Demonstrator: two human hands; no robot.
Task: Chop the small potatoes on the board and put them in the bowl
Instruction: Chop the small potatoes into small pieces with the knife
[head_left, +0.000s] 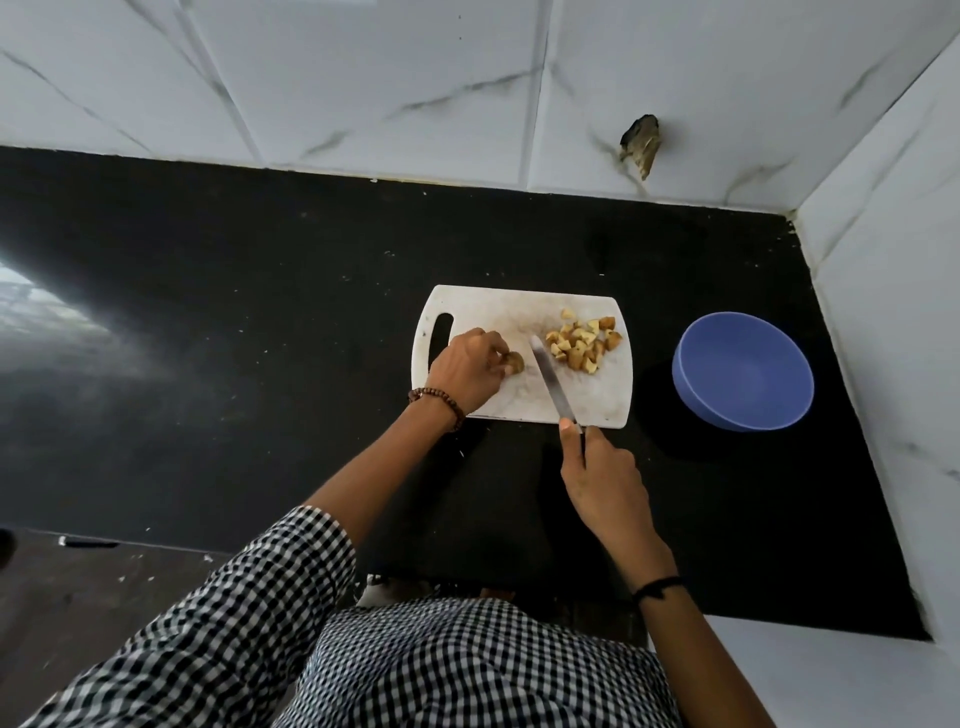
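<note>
Black desk (260, 364) under everything. White board (587, 395), stained, handle slot at left end. Blue bowl (743, 371) on desk right of board, apart from it. My right hand (605, 483) at board's near edge, fingers wrapped round knife (553, 379) handle, forefinger along spine; blade angled across board. My left hand (467, 371) on board's left part, fingers curled. Chopped pieces (582, 345), yellow flesh, brown skin, heaped right of blade. Small brown potato (514, 362) pinched in left fingers, left of blade.
</note>
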